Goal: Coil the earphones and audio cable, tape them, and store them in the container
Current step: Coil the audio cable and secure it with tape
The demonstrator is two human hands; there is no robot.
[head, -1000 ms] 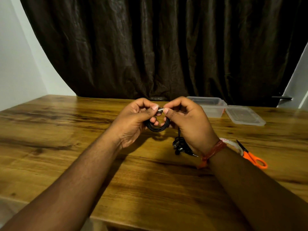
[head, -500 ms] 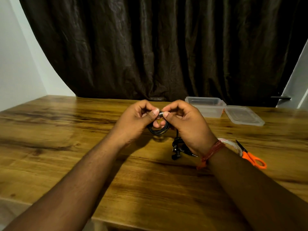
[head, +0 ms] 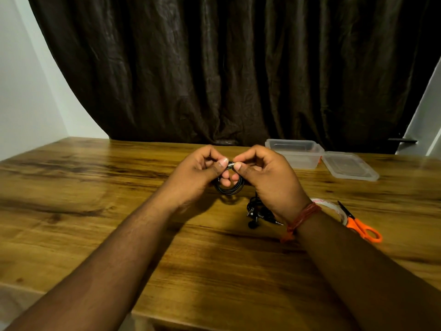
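I see both hands raised just above the middle of the bench. My left hand and right hand each pinch, thumb against forefinger, the metal plug at the top of the audio cable; the plug's long axis lies level, running left to right between the two thumbs. Below it the black cable hangs as a small coil, its ring facing me. The earphones lie in a loose black heap on the bench, just below the right wrist and partly hidden by it; their own plug points toward the right edge. The roll of tape sits behind the right forearm, touching the orange scissors, whose blades point toward the far edge. The clear container stands near the far edge, its lid lying flat just beside it on the right.
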